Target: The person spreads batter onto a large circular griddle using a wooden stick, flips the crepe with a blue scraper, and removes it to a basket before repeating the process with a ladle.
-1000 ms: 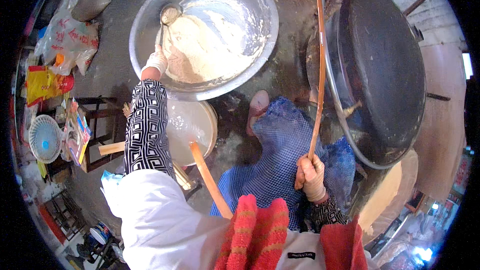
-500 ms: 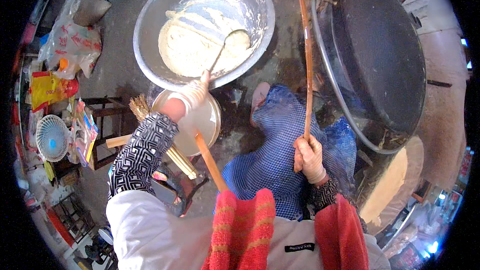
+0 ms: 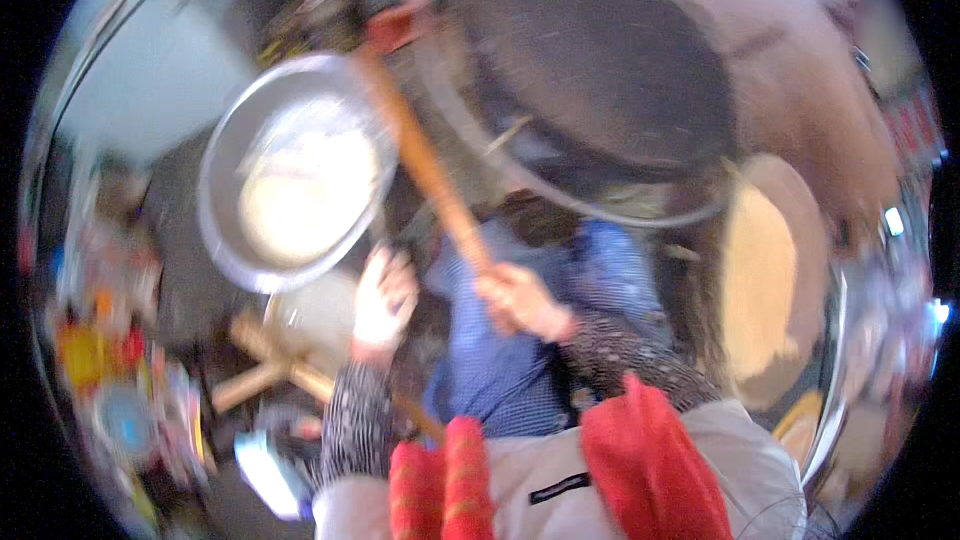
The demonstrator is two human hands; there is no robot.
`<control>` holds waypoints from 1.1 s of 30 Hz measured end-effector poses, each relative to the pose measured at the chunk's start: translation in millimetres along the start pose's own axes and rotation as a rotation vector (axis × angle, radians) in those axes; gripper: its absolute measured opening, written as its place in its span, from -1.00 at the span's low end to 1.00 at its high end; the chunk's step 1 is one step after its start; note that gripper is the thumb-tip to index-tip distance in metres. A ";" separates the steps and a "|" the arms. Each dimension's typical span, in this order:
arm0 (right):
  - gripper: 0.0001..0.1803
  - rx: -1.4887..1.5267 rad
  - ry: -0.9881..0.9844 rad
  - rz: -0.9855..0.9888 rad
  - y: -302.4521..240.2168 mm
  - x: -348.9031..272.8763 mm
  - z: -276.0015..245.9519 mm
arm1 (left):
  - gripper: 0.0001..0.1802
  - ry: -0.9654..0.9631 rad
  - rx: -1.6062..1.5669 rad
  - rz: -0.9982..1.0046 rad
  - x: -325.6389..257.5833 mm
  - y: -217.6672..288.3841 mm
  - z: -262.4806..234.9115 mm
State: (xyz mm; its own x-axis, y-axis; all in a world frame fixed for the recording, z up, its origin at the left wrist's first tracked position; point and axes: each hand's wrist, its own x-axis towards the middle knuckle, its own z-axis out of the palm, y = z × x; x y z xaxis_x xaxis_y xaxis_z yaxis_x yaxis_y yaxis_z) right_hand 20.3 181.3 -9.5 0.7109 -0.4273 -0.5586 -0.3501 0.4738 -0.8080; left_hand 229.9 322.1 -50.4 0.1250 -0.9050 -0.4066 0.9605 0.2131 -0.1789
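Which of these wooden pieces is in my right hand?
The long orange-brown stick, slanting up from your right hand between the metal basin and the dark pan. The pale wooden pieces at lower left are in neither hand.

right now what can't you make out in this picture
- Left hand, head view: blur hides what, if anything, its fingers grip.
- Wooden stick, head view: the right hand covers its lower end.
- Pale mixture in the metal basin, head view: blur smears its texture.
- Cluttered items at lower left, head view: too blurred to identify.
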 end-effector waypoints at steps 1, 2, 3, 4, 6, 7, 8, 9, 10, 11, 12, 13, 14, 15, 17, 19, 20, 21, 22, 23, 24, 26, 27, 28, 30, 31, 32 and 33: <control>-0.80 -0.003 -0.016 0.009 -13.0 -6.6 -5.4 | -0.83 -0.016 -0.078 -0.058 -2.8 -8.6 -2.5; -0.80 0.023 -0.126 -0.105 -2.2 -1.4 -5.5 | -0.82 -0.009 -0.075 -0.066 -6.7 -11.5 -2.3; -0.83 0.078 -0.114 -0.174 4.6 -8.1 -6.2 | -0.82 0.014 -0.038 -0.098 3.2 -18.0 -4.1; -0.85 0.058 -0.082 -0.176 11.9 -13.4 -3.7 | -0.81 0.049 0.028 -0.088 11.2 -21.4 -6.7; -0.86 0.218 -0.149 -0.026 17.1 -5.7 -12.1 | -0.78 0.127 0.221 0.029 22.6 -18.6 -0.1; -0.85 0.279 -0.163 -0.051 24.4 -4.1 -24.4 | -0.76 0.174 0.343 0.088 30.1 -16.9 3.0; -0.83 0.350 -0.173 -0.073 33.6 -3.5 -37.3 | -0.74 0.234 0.497 0.158 34.1 -11.9 0.8; -0.81 0.249 -0.019 -0.211 41.5 -11.9 -55.2 | -0.72 0.303 0.705 0.190 54.0 -13.2 -8.2; -0.79 0.143 0.086 -0.352 39.9 -17.1 -68.3 | -0.70 0.383 0.959 0.270 59.1 -5.0 -9.9; -0.72 0.192 0.135 -0.278 14.7 -41.5 -73.6 | -0.68 0.503 1.255 0.347 59.2 22.5 -14.2; -0.72 0.143 0.258 -0.254 10.7 -58.1 -92.1 | -0.66 0.642 1.576 0.430 52.8 39.6 -17.9; -0.77 0.249 0.354 -0.258 11.6 -68.9 -107.7 | -0.64 0.801 1.869 0.485 46.0 54.8 -22.2; -0.81 0.094 0.552 -0.377 39.9 -61.7 -139.8 | -0.61 0.926 2.087 0.514 40.3 62.5 -26.5; -0.70 0.179 0.714 -0.426 72.7 -46.3 -165.1 | -0.59 1.033 2.257 0.527 32.8 71.8 -32.5; -0.78 0.388 0.754 -0.370 43.5 -98.6 -173.9 | -0.54 1.242 2.459 0.550 -7.5 102.4 -43.6; -0.84 0.524 0.720 -0.381 46.0 -130.2 -183.5 | -0.49 1.262 2.643 0.626 -34.7 125.9 -45.2; -0.83 0.547 0.738 -0.332 52.1 -136.7 -180.7 | -0.47 1.187 2.742 0.698 -48.1 130.6 -39.2; -0.85 0.556 0.769 -0.328 76.5 -146.0 -184.3 | -0.44 0.979 2.836 0.785 -45.1 122.0 -27.7; -0.86 0.499 0.839 -0.290 87.5 -154.2 -177.9 | -0.42 0.712 2.841 0.848 -44.9 104.1 -13.5; -0.87 0.435 0.909 -0.256 96.3 -160.4 -172.7 | -0.50 0.414 2.506 0.667 -41.3 31.0 49.4; -0.87 0.409 0.881 -0.299 101.9 -154.7 -169.5 | -0.49 0.230 2.333 0.575 -57.8 -23.7 97.5; -0.88 0.441 0.832 -0.311 97.5 -151.0 -169.2 | -0.48 -0.397 2.197 0.124 -85.8 -117.3 166.8; -0.88 0.406 0.828 -0.309 94.3 -151.9 -169.2 | -0.47 -0.884 2.112 -0.189 -88.9 -152.4 188.6; -0.88 0.374 0.769 -0.315 86.1 -144.5 -163.6 | -0.45 -1.278 1.951 -0.497 -101.0 -181.0 208.1; -0.87 0.334 0.714 -0.337 88.9 -135.8 -162.1 | -0.48 -1.480 1.996 -0.623 -113.9 -190.6 215.3; -0.87 0.296 0.763 -0.334 94.6 -140.9 -170.0 | -0.51 -1.569 2.044 -0.557 -102.1 -180.0 209.4; -0.87 0.274 0.771 -0.326 97.2 -140.5 -172.8 | -0.53 -1.475 2.117 -0.332 -103.3 -182.3 224.9; -0.87 0.246 0.776 -0.315 101.5 -139.8 -174.2 | -0.59 -1.215 1.965 0.137 -108.1 -191.9 225.2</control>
State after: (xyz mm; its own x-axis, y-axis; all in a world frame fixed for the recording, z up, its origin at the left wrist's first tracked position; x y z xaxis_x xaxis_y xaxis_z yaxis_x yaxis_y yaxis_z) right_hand -220.8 155.0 -46.1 0.1050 -0.9277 -0.3583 -0.0018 0.3602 -0.9329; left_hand 88.0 296.1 229.6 -0.4928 -0.8045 0.3314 -0.1628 0.4595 0.8731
